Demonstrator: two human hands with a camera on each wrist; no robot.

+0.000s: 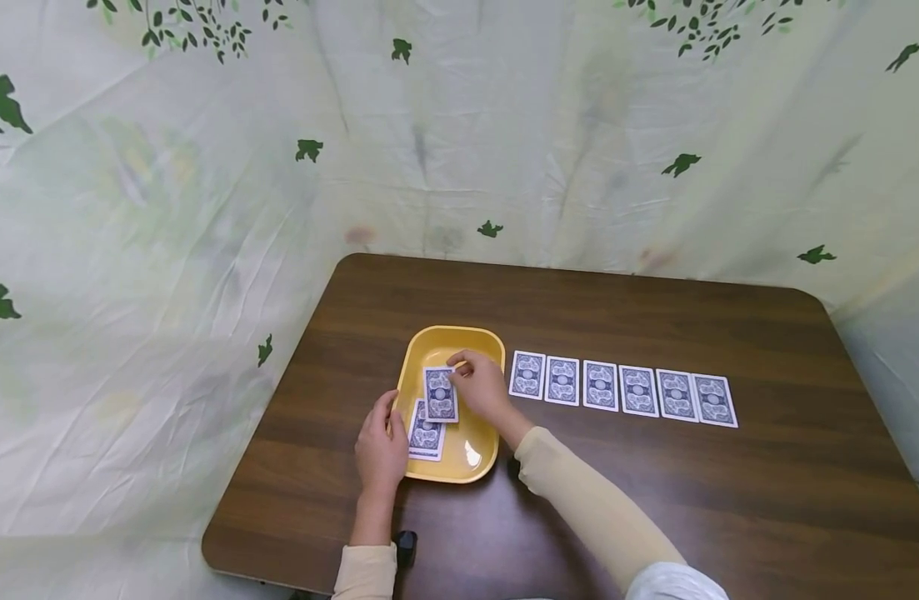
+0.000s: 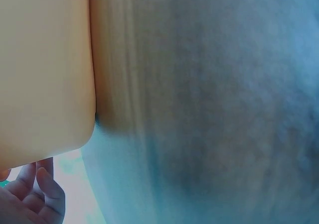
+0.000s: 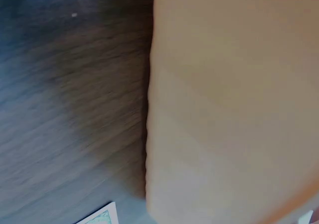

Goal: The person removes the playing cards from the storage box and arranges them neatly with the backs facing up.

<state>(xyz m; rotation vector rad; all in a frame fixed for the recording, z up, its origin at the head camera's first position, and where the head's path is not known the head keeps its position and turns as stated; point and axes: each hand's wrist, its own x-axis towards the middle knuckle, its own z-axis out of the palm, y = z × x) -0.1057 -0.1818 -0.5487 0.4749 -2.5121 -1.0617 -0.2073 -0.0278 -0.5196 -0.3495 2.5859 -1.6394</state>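
Note:
A yellow tray with rounded corners lies on the table. My left hand is at its left side and grips the rim, thumb towards the inside. Over the tray, my right hand pinches a blue-backed playing card by its upper right edge. That card partly covers a playing card stack or single card in the tray's lower left; which of the two I cannot tell. In the left wrist view, my left hand's fingers show partly, behind the sleeve.
Several face-down playing cards form a row to the right of the tray on the brown wooden table. A leaf-patterned cloth hangs behind the table. A small black object is beside the left wrist.

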